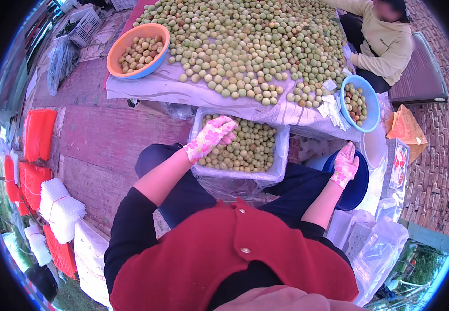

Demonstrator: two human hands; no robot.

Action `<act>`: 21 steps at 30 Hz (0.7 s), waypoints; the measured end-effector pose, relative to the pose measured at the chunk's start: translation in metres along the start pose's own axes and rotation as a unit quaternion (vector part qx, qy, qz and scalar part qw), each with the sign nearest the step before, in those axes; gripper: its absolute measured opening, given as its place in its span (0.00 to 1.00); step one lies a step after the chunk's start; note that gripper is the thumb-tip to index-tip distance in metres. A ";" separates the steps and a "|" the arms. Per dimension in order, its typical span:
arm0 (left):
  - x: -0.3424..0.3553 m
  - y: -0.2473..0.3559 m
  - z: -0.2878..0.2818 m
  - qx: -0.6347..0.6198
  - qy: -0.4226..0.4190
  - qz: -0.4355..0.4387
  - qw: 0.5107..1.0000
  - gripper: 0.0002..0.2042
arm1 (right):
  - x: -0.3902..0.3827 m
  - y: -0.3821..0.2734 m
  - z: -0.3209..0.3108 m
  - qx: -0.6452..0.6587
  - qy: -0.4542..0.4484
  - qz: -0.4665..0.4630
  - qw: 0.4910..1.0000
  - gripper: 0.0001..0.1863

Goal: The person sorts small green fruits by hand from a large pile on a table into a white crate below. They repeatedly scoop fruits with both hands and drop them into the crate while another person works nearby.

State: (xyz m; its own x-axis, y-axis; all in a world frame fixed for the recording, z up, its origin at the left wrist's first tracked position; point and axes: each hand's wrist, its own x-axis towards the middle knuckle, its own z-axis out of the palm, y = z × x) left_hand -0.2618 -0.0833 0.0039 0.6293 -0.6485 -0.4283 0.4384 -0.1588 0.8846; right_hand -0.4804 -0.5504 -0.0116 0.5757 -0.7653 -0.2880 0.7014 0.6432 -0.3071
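Observation:
My left hand (211,139), in a white glove with pink flowers, is above the left side of a plastic-lined crate (282,150). Its fingers reach out to the right, slightly bent, and no fruit shows in them. Small round yellow-green fruits (250,147) fill much of the crate, which sits between my knees. My right hand (346,165), gloved alike, is over a dark blue bucket (356,189) at my right. Its fingers extend away from me with the thumb apart, and nothing shows in it. The bucket's inside is mostly hidden.
Beyond the crate, a cloth-covered platform (146,89) bears many loose fruits (255,46). An orange basin (113,52) and a light blue basin (374,106) hold more. Another person (385,46) sits at the far right. White foam netting (61,207) and red netting (38,135) lie left.

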 end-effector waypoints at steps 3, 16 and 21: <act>0.000 0.001 0.012 0.243 -0.083 0.122 0.959 0.21 | -0.005 0.068 0.009 -0.139 0.007 0.069 0.988 0.26; 0.044 0.019 -0.077 0.389 0.101 0.037 0.915 0.18 | 0.085 0.273 0.051 -0.837 -0.397 -0.191 0.326 0.22; 0.048 -0.006 -0.086 0.544 0.109 -0.037 0.831 0.17 | 0.092 0.280 0.067 -0.896 -0.342 -0.184 0.215 0.24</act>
State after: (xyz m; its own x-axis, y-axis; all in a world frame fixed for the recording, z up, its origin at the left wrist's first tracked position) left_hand -0.1790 -0.0496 -0.0374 0.7799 -0.4751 -0.4074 -0.2840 -0.8487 0.4461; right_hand -0.2030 -0.4429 -0.0636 0.9769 -0.2031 0.0665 -0.1834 -0.9564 -0.2273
